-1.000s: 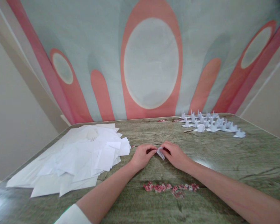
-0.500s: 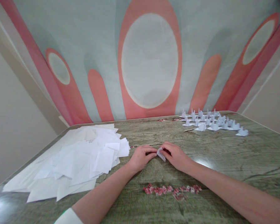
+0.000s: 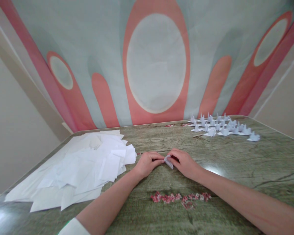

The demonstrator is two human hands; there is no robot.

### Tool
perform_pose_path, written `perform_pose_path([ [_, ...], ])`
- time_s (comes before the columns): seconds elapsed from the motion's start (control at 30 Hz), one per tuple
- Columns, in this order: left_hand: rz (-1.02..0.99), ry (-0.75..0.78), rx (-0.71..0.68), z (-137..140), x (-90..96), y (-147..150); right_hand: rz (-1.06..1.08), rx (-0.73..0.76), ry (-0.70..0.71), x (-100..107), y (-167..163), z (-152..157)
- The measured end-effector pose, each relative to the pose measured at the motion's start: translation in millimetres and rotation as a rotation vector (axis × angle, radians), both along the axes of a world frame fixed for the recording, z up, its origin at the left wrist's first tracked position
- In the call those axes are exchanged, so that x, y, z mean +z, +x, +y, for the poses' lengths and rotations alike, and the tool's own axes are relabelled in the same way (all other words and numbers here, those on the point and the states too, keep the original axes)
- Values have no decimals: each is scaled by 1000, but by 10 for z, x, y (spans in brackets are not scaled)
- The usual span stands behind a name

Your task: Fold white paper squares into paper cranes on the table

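Note:
A small folded piece of white paper (image 3: 169, 162) is held between my two hands, just above the middle of the table. My left hand (image 3: 148, 164) pinches its left edge between thumb and fingers. From the other side, my right hand (image 3: 183, 162) grips it with the fingers curled in, hiding part of the fold. Several folded white paper cranes (image 3: 224, 131) stand in rows at the back right of the table. To the left of my left hand lies a wide, loose pile of white paper sheets (image 3: 88, 163).
The wood-patterned table (image 3: 235, 163) reaches back to a wall hanging (image 3: 156, 65) with pink and pale oval shapes. A strip of pink flower pattern (image 3: 171, 198) runs across the tabletop in front of my hands. Light reflects off the surface near my right wrist.
Both hands keep their pinch on the folded paper with hardly any movement. The whole view has shifted very slightly; the pile and the cranes look the same.

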State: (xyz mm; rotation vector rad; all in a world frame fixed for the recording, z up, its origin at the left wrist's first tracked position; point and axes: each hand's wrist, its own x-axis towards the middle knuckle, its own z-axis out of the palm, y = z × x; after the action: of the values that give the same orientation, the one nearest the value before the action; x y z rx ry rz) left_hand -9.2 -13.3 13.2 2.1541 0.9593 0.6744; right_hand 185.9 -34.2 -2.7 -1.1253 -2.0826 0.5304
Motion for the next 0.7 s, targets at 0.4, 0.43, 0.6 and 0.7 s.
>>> perform_pose_path([
  [0.4, 3, 68, -26, 0, -23, -5, -22, 7, -24, 26, -24, -14],
  [0.43, 2, 73, -26, -2, -22, 1, -22, 3, -24, 26, -28, -18],
  [0.6, 5, 82, -4, -18, 3, 26, -40, -20, -17, 12, -50, -34],
  [0.7, 25, 81, 20, -33, 16, 31, -83, -27, 23, 20, -64, -39],
])
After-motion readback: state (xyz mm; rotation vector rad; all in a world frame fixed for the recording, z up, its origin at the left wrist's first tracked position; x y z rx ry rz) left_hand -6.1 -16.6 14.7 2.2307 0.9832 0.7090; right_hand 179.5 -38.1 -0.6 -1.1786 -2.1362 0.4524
